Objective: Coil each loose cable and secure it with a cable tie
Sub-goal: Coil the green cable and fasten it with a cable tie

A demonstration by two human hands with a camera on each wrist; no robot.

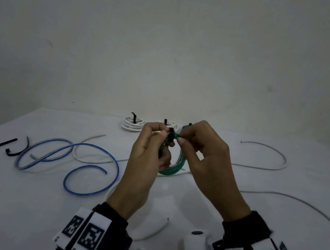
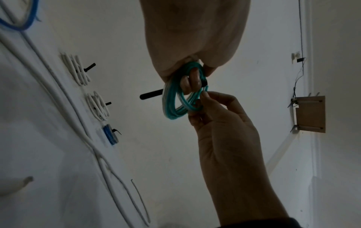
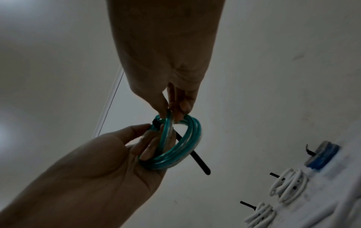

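At centre of the head view I am holding the coiled green plastic cable (image 1: 172, 165) above the table. My left hand (image 1: 150, 155) is gripping the coil w/ curled fingers, my right hand (image 1: 205, 153) is pinching the top near the black plastic cable tie (image 1: 171, 135). I am thinking to pull the tail straight & keep the loops together.

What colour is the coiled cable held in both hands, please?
Teal green coiled cable, clearest in the right wrist view.
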